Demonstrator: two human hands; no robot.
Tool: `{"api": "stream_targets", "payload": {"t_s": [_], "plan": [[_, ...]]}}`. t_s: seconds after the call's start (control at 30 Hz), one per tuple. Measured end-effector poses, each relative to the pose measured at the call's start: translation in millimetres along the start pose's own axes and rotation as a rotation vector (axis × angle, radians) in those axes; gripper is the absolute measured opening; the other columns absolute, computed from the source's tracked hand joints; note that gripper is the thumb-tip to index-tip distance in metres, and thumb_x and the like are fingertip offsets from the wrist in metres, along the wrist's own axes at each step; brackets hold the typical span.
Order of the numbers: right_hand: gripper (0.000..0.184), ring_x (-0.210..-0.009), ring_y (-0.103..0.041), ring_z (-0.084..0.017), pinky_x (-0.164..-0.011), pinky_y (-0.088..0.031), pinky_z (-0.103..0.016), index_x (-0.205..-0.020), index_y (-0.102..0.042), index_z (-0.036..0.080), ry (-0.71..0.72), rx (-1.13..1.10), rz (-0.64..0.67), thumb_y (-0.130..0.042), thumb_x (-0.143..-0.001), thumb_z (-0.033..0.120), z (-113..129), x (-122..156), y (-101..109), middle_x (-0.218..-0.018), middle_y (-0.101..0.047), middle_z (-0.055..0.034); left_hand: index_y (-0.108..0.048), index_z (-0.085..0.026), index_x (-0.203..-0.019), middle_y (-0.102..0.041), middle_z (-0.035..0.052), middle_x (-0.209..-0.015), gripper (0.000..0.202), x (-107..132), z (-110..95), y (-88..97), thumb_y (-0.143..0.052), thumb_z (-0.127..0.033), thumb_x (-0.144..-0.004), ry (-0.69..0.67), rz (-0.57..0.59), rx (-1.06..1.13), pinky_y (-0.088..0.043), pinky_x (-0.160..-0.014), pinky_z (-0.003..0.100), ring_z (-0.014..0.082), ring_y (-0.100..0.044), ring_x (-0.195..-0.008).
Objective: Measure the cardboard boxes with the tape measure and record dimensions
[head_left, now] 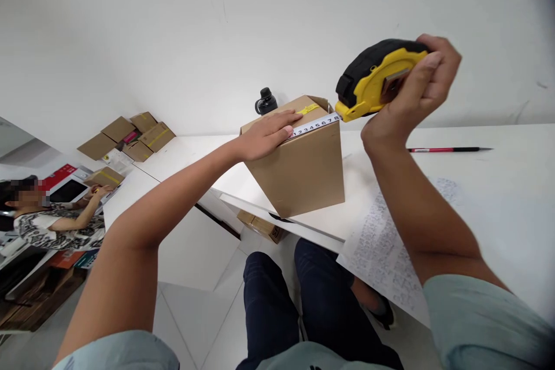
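A closed-looking cardboard box (303,176) stands on the white table (511,196) in front of me. Across its top, along the near edge, runs the white blade (316,125) of a tape measure, its numbers facing up. My right hand (427,78) is wrapped round the yellow and black tape measure case (377,78), held just above the box's right edge. On the left end of the blade lies my left hand (271,134), flat on the box top with fingers stretched out; its thumb is at the blade's start. Yellow tape (309,108) shows on the box top.
Behind the box stands a black bottle (266,102). A pen (451,150) and a handwritten sheet (381,243) lie on the right. Several cardboard boxes (156,137) are at the far left, where another person (56,219) sits. Another box (260,225) is below the table.
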State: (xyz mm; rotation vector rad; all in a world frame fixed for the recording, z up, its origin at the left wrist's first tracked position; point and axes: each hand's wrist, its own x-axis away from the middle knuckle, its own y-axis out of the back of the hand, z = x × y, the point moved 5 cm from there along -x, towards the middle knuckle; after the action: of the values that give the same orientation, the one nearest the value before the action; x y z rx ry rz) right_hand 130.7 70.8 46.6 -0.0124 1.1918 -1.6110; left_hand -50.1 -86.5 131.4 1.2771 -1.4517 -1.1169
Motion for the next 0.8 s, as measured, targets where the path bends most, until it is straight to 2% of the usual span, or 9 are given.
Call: {"api": "stream_targets", "payload": {"t_s": [0.1,0.2,0.3,0.4,0.5,0.63,0.8], "plan": [[0.054,-0.104,-0.070,-0.021,-0.098,-0.060,-0.051,-0.117,-0.066,0.029,0.094,0.075,-0.079,-0.037,-0.106,0.073,-16,-1,-3,-0.112,-0.065,-0.0047,-0.043,-0.037,-0.169,-0.038,-0.0061,-0.178,0.076,-5,7,0.4,-0.030,-0.071,-0.102,-0.001,-0.009,0.003,-0.007,-0.140,0.045,0.0335,-0.017,-0.170],[0.053,-0.096,-0.070,-0.019,-0.085,-0.062,-0.044,-0.118,-0.065,0.030,0.099,0.114,-0.065,-0.032,-0.109,0.071,-20,0,-7,-0.106,-0.062,-0.0049,-0.043,-0.033,-0.169,-0.035,-0.0035,-0.179,0.078,-7,10,0.6,-0.031,-0.071,-0.101,0.010,-0.002,-0.001,-0.007,-0.140,0.046,0.0356,-0.018,-0.169],[0.049,-0.089,-0.067,-0.019,-0.074,-0.061,-0.042,-0.121,-0.063,0.034,0.065,0.097,-0.055,-0.034,-0.109,0.071,-20,3,-6,-0.103,-0.060,-0.0043,-0.041,-0.031,-0.170,-0.033,-0.0015,-0.180,0.080,-8,10,0.8,-0.030,-0.071,-0.102,0.010,0.012,-0.015,-0.007,-0.140,0.050,0.0378,-0.018,-0.169],[0.053,-0.109,-0.069,-0.020,-0.082,-0.063,-0.040,-0.134,-0.059,0.040,-0.032,0.025,0.073,-0.032,-0.106,0.077,-26,4,-8,-0.115,-0.061,-0.0034,-0.039,-0.034,-0.169,-0.034,-0.0024,-0.180,0.077,-9,8,1.0,-0.028,-0.071,-0.103,-0.012,0.022,-0.045,-0.009,-0.140,0.050,0.0361,-0.018,-0.169],[0.065,-0.123,-0.067,-0.022,-0.092,-0.063,-0.039,-0.145,-0.054,0.040,-0.128,-0.044,0.178,-0.031,-0.102,0.084,-36,5,-10,-0.124,-0.062,-0.0033,-0.040,-0.032,-0.169,-0.035,-0.0005,-0.179,0.074,-9,5,1.5,-0.028,-0.066,-0.105,-0.007,0.019,-0.074,-0.012,-0.139,0.051,0.0345,-0.022,-0.168],[0.065,-0.127,-0.066,-0.023,-0.096,-0.064,-0.040,-0.142,-0.058,0.037,-0.157,0.010,0.164,-0.034,-0.102,0.083,-39,1,-7,-0.126,-0.063,-0.0052,-0.044,-0.029,-0.167,-0.036,0.0019,-0.179,0.070,-9,4,1.8,-0.031,-0.057,-0.104,0.026,-0.005,-0.067,-0.016,-0.138,0.052,0.0342,-0.028,-0.165],[0.051,-0.117,-0.068,-0.021,-0.099,-0.062,-0.044,-0.128,-0.065,0.026,-0.098,0.084,0.125,-0.047,-0.105,0.069,-26,-7,-1,-0.120,-0.064,-0.0062,-0.049,-0.034,-0.164,-0.040,-0.0022,-0.177,0.067,-13,9,0.2,-0.034,-0.055,-0.102,0.027,-0.052,-0.031,-0.019,-0.137,0.049,0.0307,-0.031,-0.164]]}}
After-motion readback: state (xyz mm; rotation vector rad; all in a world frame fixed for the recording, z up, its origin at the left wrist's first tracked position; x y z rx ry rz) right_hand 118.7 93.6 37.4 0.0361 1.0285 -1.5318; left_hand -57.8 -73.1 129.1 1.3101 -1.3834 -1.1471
